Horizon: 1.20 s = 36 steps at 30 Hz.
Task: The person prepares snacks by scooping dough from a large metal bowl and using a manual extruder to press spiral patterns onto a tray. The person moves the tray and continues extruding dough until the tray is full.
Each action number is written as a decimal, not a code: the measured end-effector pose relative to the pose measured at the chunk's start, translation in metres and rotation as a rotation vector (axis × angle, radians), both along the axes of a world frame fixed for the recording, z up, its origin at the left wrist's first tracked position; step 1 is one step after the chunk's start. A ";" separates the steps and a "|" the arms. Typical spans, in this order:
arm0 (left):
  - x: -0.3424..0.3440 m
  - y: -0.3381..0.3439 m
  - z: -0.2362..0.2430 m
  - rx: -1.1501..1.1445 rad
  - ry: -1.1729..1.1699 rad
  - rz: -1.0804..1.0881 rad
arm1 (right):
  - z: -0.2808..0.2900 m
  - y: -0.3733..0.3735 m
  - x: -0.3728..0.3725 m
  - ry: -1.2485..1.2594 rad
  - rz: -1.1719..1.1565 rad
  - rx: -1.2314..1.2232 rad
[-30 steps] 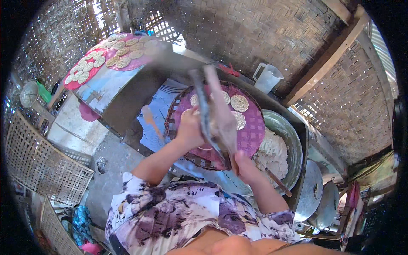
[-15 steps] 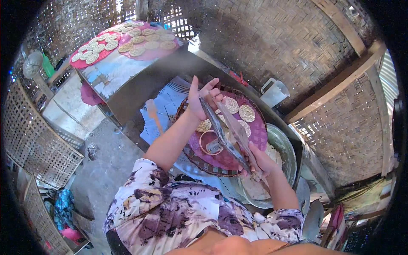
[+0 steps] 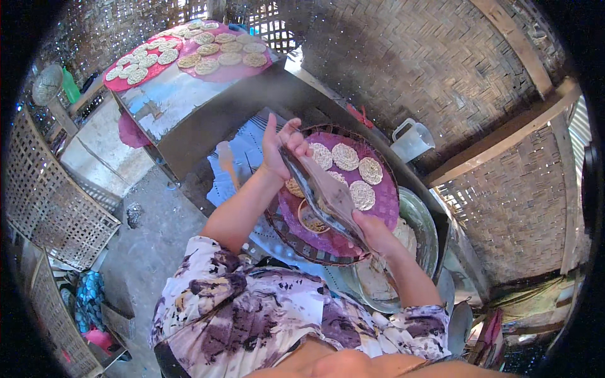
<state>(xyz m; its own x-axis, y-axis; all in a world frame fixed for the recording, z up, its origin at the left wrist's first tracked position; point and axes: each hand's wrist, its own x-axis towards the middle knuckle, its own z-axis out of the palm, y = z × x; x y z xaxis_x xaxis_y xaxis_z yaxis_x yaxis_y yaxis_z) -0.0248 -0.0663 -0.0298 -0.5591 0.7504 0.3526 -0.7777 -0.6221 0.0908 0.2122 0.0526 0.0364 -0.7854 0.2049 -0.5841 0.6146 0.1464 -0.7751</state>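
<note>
Both hands hold a long, flat grey-brown thing (image 3: 331,189) over the tray; it looks like two thin boards or folded sheets lying face to face, and I cannot make out its kind. My left hand (image 3: 283,150) is at its far end, thumb sticking up and fingers curled over the edge. Round the near end, my right hand (image 3: 375,234) is closed. Beneath lies a round woven tray (image 3: 275,225) with a purple lining (image 3: 384,205). Several round, lacy, pale cakes (image 3: 362,195) rest on it, and a pale ring (image 3: 302,217) is partly hidden by the flat thing.
A large metal basin (image 3: 432,233) with a pale doughy mass stands at the right. Beyond it is a clear plastic jug (image 3: 413,140). An orange-handled spatula (image 3: 228,165) lies on blue-white cloth. At the far left, a raised surface (image 3: 161,107) bears several more cakes on pink sheets.
The two layers of the flat thing have come closer together. Both hands have shifted slightly left, and more cakes on the tray show now.
</note>
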 end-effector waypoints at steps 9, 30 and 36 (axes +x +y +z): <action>-0.008 0.023 0.000 0.000 -0.008 -0.002 | 0.007 0.013 -0.007 0.085 -0.005 0.381; -0.005 0.002 0.053 0.166 0.301 -0.181 | -0.016 -0.014 0.009 0.294 -0.104 0.217; 0.081 0.017 0.075 -0.489 1.572 0.507 | -0.001 -0.012 0.032 0.625 -0.378 0.337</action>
<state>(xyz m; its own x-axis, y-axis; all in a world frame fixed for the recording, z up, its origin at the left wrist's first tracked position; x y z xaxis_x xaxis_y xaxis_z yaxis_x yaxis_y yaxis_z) 0.0558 -0.0498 0.0450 -0.1253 0.8178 0.5616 0.4850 -0.4433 0.7538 0.2439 0.0401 0.0354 -0.7887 0.6093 0.0815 0.1363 0.3026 -0.9433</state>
